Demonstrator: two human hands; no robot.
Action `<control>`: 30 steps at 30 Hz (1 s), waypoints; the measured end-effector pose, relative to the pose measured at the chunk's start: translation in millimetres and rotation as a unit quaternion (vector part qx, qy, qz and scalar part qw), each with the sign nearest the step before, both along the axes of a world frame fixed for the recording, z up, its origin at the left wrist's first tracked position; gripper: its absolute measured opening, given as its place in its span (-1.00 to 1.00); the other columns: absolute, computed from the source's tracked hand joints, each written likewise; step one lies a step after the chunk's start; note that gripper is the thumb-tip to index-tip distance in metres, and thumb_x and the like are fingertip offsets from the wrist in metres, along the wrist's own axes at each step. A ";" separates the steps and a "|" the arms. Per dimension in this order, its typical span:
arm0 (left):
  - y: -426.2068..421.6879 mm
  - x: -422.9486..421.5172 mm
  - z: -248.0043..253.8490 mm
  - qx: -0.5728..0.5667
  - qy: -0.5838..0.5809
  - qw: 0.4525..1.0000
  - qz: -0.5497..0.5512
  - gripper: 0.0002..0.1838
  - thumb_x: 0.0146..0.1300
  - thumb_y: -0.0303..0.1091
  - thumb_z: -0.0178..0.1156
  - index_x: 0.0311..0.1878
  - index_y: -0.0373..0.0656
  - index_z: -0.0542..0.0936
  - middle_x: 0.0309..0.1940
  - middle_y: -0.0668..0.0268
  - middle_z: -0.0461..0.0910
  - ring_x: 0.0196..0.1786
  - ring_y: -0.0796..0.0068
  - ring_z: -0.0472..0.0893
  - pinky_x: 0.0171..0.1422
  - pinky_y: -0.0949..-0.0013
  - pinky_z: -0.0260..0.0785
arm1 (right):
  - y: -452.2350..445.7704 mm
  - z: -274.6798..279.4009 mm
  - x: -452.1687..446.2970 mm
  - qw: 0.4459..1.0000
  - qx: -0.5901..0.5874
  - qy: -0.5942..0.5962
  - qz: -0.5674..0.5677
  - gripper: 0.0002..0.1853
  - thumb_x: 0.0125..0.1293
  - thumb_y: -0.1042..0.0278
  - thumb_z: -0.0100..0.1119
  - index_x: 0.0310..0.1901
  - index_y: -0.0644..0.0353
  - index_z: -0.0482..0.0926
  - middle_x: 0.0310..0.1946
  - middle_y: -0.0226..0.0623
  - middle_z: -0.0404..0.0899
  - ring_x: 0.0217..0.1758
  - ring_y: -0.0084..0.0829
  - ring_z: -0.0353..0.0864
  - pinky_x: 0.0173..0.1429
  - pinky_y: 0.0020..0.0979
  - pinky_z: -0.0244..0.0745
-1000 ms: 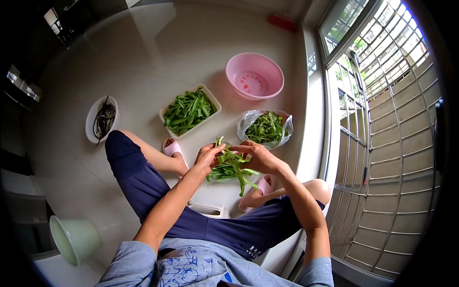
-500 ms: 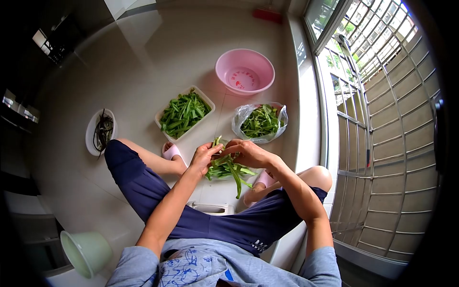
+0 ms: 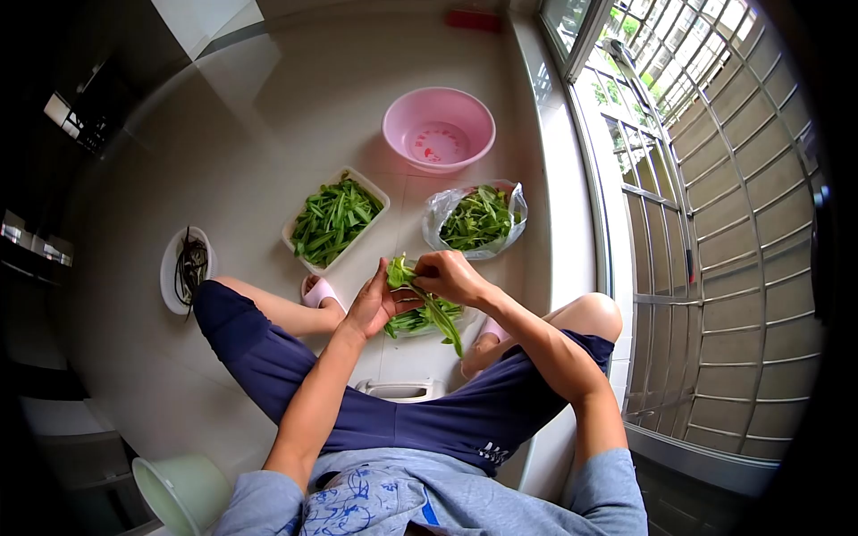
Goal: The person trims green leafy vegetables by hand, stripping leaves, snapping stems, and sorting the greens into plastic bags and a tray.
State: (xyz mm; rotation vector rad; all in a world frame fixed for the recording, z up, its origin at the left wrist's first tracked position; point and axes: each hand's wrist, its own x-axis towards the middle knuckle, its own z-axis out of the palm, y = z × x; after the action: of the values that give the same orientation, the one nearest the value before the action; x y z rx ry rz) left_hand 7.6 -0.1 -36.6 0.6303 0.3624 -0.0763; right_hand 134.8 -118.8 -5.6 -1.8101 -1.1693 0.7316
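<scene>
A long leafy green stalk (image 3: 440, 314) hangs from between my hands, with its pale upper end (image 3: 399, 271) at my left thumb. My left hand (image 3: 371, 304) holds that end loosely, palm turned inward and lower fingers partly extended. Bent fingers of my right hand (image 3: 454, 275) pinch the stalk from the other side; their tips are partly hidden. Below both hands lies a pile of cut green stems (image 3: 407, 323), partly covered by the hands, in what looks like a pale container.
Ahead stand a rectangular tub (image 3: 385, 198) of cut greens, a clear plastic bag (image 3: 433, 234) of leafy greens and a pink basin (image 3: 390, 143). A white oval dish (image 3: 168, 272) with dark strands is left. A pale green bucket (image 3: 192, 491) sits lower left; a barred window (image 3: 697, 259) is right.
My left hand has opened out somewhat, its fingers less curled. My right hand still grips the stalk, which hangs slightly differently. The whole view has shifted a little.
</scene>
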 end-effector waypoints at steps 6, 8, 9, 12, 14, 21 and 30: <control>-11.2 2.9 2.3 0.173 -0.009 0.985 0.015 -0.66 0.13 -0.21 0.01 -0.13 -0.27 0.35 -0.24 0.19 0.43 -0.20 0.37 0.48 -0.06 0.30 0.38 | 4.7 -0.5 -3.0 0.999 -0.028 -0.028 -0.015 -0.79 -0.12 0.39 0.13 -0.43 0.34 0.49 -0.63 -0.13 0.49 -0.56 -0.38 0.50 -0.43 -0.44 0.38; -11.6 4.8 -7.9 0.167 0.041 0.982 0.075 -0.74 0.13 -0.29 0.02 -0.21 -0.27 0.38 -0.31 0.19 0.46 -0.29 0.40 0.52 -0.18 0.35 0.42 | 2.9 11.0 -0.5 0.998 -0.048 -0.028 0.026 -0.79 -0.09 0.42 0.11 -0.39 0.34 0.50 -0.60 -0.15 0.50 -0.53 -0.41 0.51 -0.42 -0.46 0.40; -9.4 4.7 -9.2 0.168 0.041 0.982 0.073 -0.74 0.13 -0.29 0.02 -0.21 -0.27 0.38 -0.31 0.19 0.46 -0.29 0.40 0.52 -0.18 0.35 0.42 | 2.4 16.1 1.2 0.995 -0.069 -0.029 0.068 -0.79 -0.07 0.45 0.09 -0.35 0.34 0.51 -0.57 -0.17 0.52 -0.50 -0.44 0.53 -0.41 -0.48 0.42; -5.4 2.3 -1.8 0.132 0.065 0.982 0.115 -0.82 0.11 -0.36 0.04 -0.27 -0.24 0.40 -0.36 0.22 0.48 -0.33 0.38 0.52 -0.24 0.32 0.45 | -3.0 11.9 16.0 0.969 0.006 0.247 -0.003 -0.79 0.04 0.59 -0.02 -0.25 0.35 0.49 -0.41 -0.27 0.55 -0.41 -0.55 0.53 -0.34 -0.57 0.47; -1.5 0.1 2.2 0.128 0.066 0.983 0.112 -0.83 0.11 -0.36 0.04 -0.28 -0.24 0.41 -0.36 0.21 0.49 -0.34 0.38 0.52 -0.25 0.32 0.45 | -8.5 24.3 33.6 0.981 -0.027 0.188 -0.042 -0.80 0.01 0.48 0.06 -0.29 0.32 0.51 -0.44 -0.23 0.54 -0.40 -0.54 0.53 -0.36 -0.54 0.46; 13.1 -6.5 8.0 0.101 0.070 0.988 0.090 -0.84 0.10 -0.37 0.04 -0.33 -0.27 0.43 -0.43 0.23 0.49 -0.41 0.45 0.51 -0.30 0.42 0.44 | -19.0 16.3 36.1 0.998 -0.038 0.050 0.021 -0.75 -0.01 0.26 0.12 -0.37 0.29 0.54 -0.56 -0.19 0.53 -0.48 -0.44 0.50 -0.31 -0.46 0.38; 7.5 -1.6 19.8 0.116 0.073 0.987 0.083 -0.83 0.10 -0.38 0.05 -0.31 -0.28 0.40 -0.41 0.23 0.48 -0.40 0.46 0.51 -0.29 0.43 0.44 | -6.4 25.4 14.2 0.988 -0.056 0.052 0.137 -0.79 -0.04 0.33 0.06 -0.41 0.28 0.54 -0.57 -0.22 0.52 -0.53 -0.47 0.45 -0.36 -0.46 0.34</control>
State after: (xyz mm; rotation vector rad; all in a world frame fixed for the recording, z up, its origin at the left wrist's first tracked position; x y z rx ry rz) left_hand 6.0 7.4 -16.9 0.8236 0.5697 0.0812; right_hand 149.0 -125.2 19.8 -1.6964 -1.3447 1.0577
